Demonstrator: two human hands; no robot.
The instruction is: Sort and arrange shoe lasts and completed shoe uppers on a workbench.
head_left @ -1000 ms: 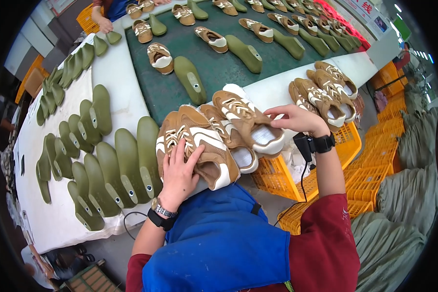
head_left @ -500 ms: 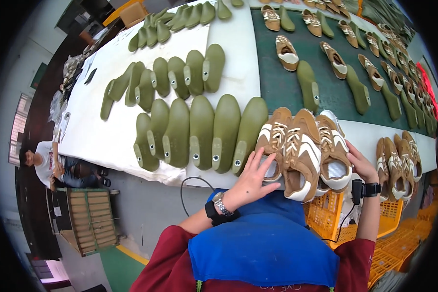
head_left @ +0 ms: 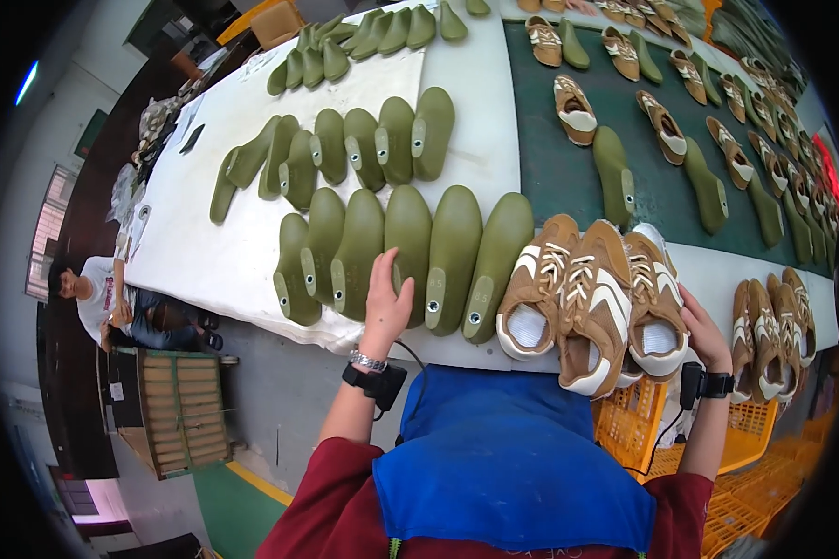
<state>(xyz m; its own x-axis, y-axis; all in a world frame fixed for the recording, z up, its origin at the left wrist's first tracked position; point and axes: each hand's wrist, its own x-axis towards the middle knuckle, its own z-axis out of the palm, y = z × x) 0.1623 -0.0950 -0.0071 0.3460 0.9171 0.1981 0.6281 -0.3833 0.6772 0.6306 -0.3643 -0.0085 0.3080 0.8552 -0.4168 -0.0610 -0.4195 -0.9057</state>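
On the near edge of the table stands a row of olive-green shoe lasts (head_left: pixel 454 252), with their heel ends toward me. My left hand (head_left: pixel 388 300) reaches over the heel end of one shoe last (head_left: pixel 410 224) in that row, fingers stretched and thumb apart; whether it touches is unclear. Right of the lasts, several brown sneakers (head_left: pixel 578 303) with white stripes and laces sit close together, heels toward me. Against the right side of the rightmost sneaker (head_left: pixel 651 298) lies my right hand (head_left: pixel 707 334), fingers extended and not wrapped round it.
Further lasts (head_left: pixel 396 140) stand in rows on the white cloth (head_left: pixel 224 252). Shoes and lasts are arranged on the green mat (head_left: pixel 569 177). More sneakers (head_left: pixel 769 335) stand at the right edge, above orange crates (head_left: pixel 634 410). A seated person (head_left: pixel 107 298) is at far left, near a wooden cart (head_left: pixel 182 410).
My left hand has left the leftmost sneaker and moved left to the green lasts. My right hand stays by the sneakers. The whole view has shifted slightly.
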